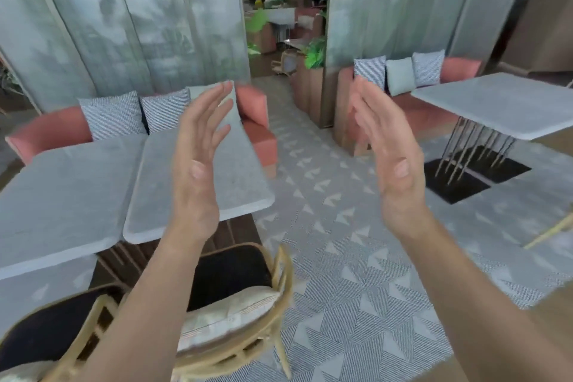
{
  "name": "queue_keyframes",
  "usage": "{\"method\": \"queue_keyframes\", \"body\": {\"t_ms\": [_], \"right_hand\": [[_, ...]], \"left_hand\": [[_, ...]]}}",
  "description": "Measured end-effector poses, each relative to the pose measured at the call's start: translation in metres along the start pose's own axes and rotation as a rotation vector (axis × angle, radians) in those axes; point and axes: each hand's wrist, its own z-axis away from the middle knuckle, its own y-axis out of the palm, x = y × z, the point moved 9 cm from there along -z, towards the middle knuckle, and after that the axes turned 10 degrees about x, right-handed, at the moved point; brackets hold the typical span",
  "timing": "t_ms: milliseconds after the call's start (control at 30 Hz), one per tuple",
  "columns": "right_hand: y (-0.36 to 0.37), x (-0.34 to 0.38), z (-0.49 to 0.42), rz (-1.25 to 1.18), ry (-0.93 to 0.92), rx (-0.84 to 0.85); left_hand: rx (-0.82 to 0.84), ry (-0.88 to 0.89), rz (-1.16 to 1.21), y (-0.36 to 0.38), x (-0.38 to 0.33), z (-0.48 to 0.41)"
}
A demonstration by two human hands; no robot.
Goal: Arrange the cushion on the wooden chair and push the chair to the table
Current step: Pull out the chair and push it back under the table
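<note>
A pale, quilted cushion [229, 316] slumps against the curved back of the wooden chair [283, 282], whose light, slender frame rings a black seat. The chair stands at the near edge of a grey, stone-textured, round-cornered bench [148, 195]. The left hand [198, 164] and right hand [390, 158] hover wide open, palms facing, holding nothing.

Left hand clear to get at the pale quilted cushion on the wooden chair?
Likely yes: the left hand is open and empty, with nothing between it and the pale quilted cushion.
</note>
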Motion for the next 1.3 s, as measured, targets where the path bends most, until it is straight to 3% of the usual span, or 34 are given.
{"method": "queue_keyframes", "body": {"t_ms": [233,500,933,1300], "right_hand": [[-0.173,0.034,0.069,0.124,0.009,-0.097],[-0.343,0.053,0.138,0.271,0.062,-0.203],[-0.569,-0.018,0.191,0.496,0.205,-0.351],[-0.797,-0.027,0.297,0.715,0.261,-0.541]], "left_hand": [[0.111,0.104,0.138,0.178,-0.012,-0.049],[0.217,0.103,0.281,0.371,-0.009,-0.101],[0.352,0.130,0.510,0.613,0.091,-0.211],[0.551,0.140,0.718,0.895,0.114,-0.290]]}}
